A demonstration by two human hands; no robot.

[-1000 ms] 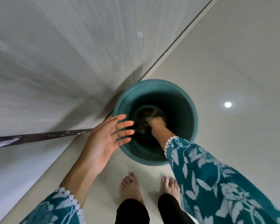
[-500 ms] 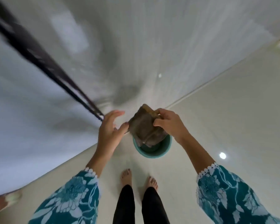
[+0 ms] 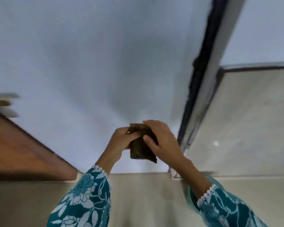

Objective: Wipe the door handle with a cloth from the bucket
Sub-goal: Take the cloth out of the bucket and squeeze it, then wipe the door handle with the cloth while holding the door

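Note:
A dark brown folded cloth (image 3: 140, 150) is held at chest height in front of a pale wall. My left hand (image 3: 122, 140) grips its left edge. My right hand (image 3: 161, 141) lies over its right side, thumb pressed on the front. Only a sliver of the teal bucket (image 3: 190, 197) shows, low on the right behind my right forearm. A long dark vertical bar (image 3: 198, 76), possibly the door handle, runs along a pale panel edge at the upper right; the frame is blurred, so I cannot tell for sure.
A brown wooden surface (image 3: 18, 154) slants in from the left. Beige floor tiles (image 3: 146, 199) lie below. A tiled area (image 3: 246, 122) spreads to the right of the dark bar. My patterned teal sleeves fill the bottom corners.
My right hand lifted the cloth out of the bucket and up. My left hand, open before, now grips the cloth too. The view swung upward, and the bucket slid to the lower right.

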